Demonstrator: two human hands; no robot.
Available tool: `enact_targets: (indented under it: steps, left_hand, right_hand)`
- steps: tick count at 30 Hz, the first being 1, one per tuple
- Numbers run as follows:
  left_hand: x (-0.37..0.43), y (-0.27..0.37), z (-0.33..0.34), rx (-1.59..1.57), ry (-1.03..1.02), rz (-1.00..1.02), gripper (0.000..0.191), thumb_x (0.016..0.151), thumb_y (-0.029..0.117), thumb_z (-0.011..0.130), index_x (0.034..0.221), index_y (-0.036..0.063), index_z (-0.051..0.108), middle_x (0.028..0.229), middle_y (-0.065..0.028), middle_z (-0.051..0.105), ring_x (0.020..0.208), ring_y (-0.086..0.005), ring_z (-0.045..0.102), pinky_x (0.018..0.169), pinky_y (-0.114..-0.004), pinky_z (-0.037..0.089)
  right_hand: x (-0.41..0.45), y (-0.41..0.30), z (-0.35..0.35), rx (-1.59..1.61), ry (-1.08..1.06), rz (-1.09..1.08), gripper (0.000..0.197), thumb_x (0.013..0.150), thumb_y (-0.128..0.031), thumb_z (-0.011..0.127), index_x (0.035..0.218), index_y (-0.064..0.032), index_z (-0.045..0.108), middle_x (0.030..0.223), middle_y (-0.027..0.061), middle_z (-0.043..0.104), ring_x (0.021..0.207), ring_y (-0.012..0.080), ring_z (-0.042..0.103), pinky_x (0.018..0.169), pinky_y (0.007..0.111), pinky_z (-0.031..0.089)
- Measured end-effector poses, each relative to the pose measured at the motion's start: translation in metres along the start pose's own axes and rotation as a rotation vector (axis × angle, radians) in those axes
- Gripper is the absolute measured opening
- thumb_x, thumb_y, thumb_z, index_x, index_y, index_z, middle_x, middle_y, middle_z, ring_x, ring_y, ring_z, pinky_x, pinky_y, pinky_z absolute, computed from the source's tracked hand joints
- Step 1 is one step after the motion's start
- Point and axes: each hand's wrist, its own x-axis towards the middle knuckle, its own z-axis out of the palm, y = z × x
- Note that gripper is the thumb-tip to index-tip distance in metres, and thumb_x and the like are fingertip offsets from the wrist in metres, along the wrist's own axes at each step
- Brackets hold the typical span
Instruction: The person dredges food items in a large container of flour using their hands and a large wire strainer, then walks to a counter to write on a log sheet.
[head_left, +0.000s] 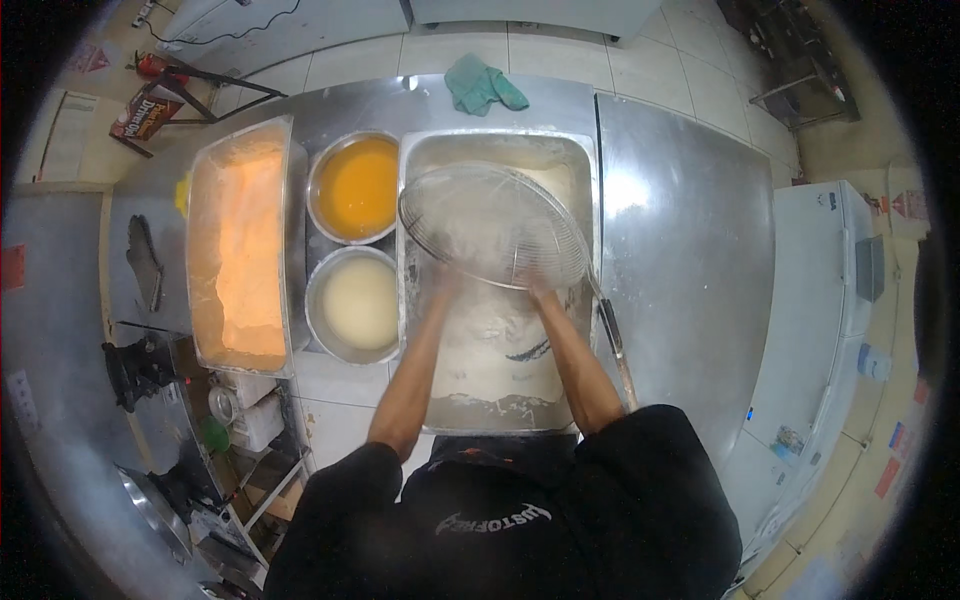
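A deep steel pan (409, 225) of white flour (487, 367) lies before me. Across its far half rests a large round wire strainer (495, 225), its long handle (611, 322) running down over the pan's right side. My left hand (448, 279) is at the strainer's near left rim. Nearer the middle of that rim is my right hand (535, 280). Both hands are blurred in haze and overlap the wires, so whether the fingers grip the rim or lie in the flour cannot be told.
Left of the pan stand a steel bowl of orange liquid (358, 187) and a bowl of pale batter (360, 298). Beyond them is a steel pan of orange powder (251, 255). A green cloth (484, 84) lies at the far edge. To the right extends a steel tabletop (682, 262).
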Motion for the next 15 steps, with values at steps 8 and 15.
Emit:
enact_targets:
  steps: [8,15]
  left_hand:
    - [0.004,-0.031,0.01,-0.243,-0.122,0.031,0.043,0.087,0.033,0.041,0.118,0.0055,0.05,0.12,-0.0173,0.051,0.113,-0.0313,0.046,0.095,-0.04,0.034]
    - [-0.012,0.043,-0.038,-0.197,-0.02,-0.03,0.043,0.086,0.033,0.043,0.114,0.002,0.053,0.111,-0.0207,0.055,0.104,-0.0296,0.054,0.089,-0.041,0.041]
  right_hand:
    - [0.023,0.023,-0.012,-0.045,-0.136,0.038,0.045,0.084,-0.031,0.049,0.12,-0.0036,0.051,0.117,0.0188,0.053,0.112,0.0298,0.047,0.096,0.039,0.036]
    - [-0.009,0.024,-0.018,0.043,-0.395,-0.099,0.04,0.084,-0.028,0.047,0.117,-0.0047,0.054,0.112,0.0187,0.056,0.108,0.029,0.05,0.093,0.039,0.037]
